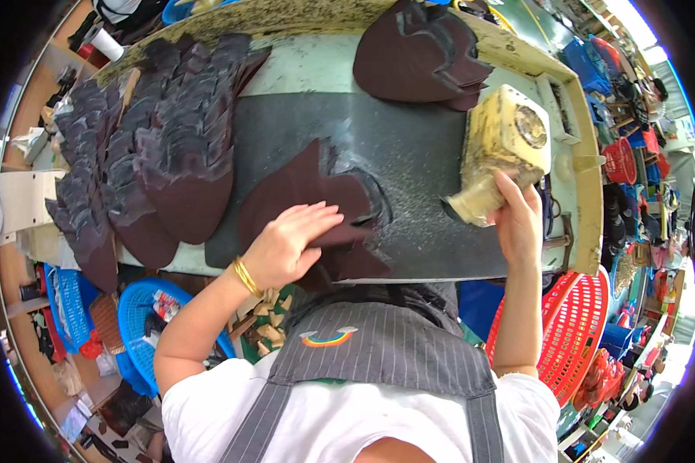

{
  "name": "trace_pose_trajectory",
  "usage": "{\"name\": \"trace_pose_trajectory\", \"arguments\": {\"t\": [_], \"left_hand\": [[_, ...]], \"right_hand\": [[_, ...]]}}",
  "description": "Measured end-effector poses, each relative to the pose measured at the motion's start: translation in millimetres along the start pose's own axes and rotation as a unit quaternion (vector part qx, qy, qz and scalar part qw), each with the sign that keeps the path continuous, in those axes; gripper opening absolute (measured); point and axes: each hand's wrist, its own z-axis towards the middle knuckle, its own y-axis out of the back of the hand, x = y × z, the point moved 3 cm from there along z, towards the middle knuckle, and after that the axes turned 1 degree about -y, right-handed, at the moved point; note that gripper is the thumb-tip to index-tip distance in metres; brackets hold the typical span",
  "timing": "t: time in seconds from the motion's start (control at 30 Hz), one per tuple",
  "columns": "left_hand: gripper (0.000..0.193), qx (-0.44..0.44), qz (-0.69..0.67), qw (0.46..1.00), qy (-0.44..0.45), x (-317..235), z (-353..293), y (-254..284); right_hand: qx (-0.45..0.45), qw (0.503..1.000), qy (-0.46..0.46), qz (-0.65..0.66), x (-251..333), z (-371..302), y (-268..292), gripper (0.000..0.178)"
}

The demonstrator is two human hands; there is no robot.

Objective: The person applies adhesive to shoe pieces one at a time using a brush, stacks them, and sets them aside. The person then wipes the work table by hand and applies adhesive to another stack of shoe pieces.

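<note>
Brown sheets point(293, 193) near front edge of table point(589, 216) seem light, bendable; hold mid-piece. Left hand point(284, 245): fingers together, straight; right hand point(520, 222) pinches brush point(477, 199).

Mat point(432, 139) on tabletop point(301, 71); cut pieces point(278, 193) on mat, under left hand point(286, 243). Overlapping rows point(197, 197) left, stack point(401, 62) behind, container point(490, 127) right. Baskets point(571, 332) in front, both sides.

No words, labels or numbers can be read; the apron point(398, 333) bears a rainbow patch point(327, 338) with a pale cloud at each end, a picture without lettering, and any print on the packet point(165, 305) in the blue basket point(133, 339) is too small and blurred to make out
</note>
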Motion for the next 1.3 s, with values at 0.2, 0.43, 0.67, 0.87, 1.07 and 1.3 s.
{"name": "trace_pose_trajectory", "arguments": {"t": [0.2, 0.43, 0.67, 0.87, 1.07, 1.3], "left_hand": [[0.062, 0.010, 0.178, 0.983, -0.035, -15, 2, -17], [0.072, 0.019, 0.127, 0.992, -0.014, -4, -5, -15], [0.073, 0.005, 0.124, 0.991, -0.047, 7, 0, -15], [0.073, -0.017, 0.119, 0.991, -0.051, 14, 0, -16], [0.062, -0.022, 0.094, 0.994, -0.060, 14, -7, -10], [0.052, -0.070, 0.088, 0.987, -0.111, 17, -15, -15]], "right_hand": [[0.137, 0.967, 0.130, -0.173, -49, 33, -126, 0.021], [0.134, 0.949, 0.113, -0.261, -49, 45, -145, 0.022], [0.222, 0.934, 0.078, -0.270, -58, 72, -162, 0.023], [0.182, 0.962, -0.002, -0.204, -51, 6, -103, 0.015], [0.199, 0.966, 0.037, -0.159, -70, -22, -102, 0.014], [0.268, 0.923, 0.059, -0.269, -63, 43, -168, 0.021]]}}
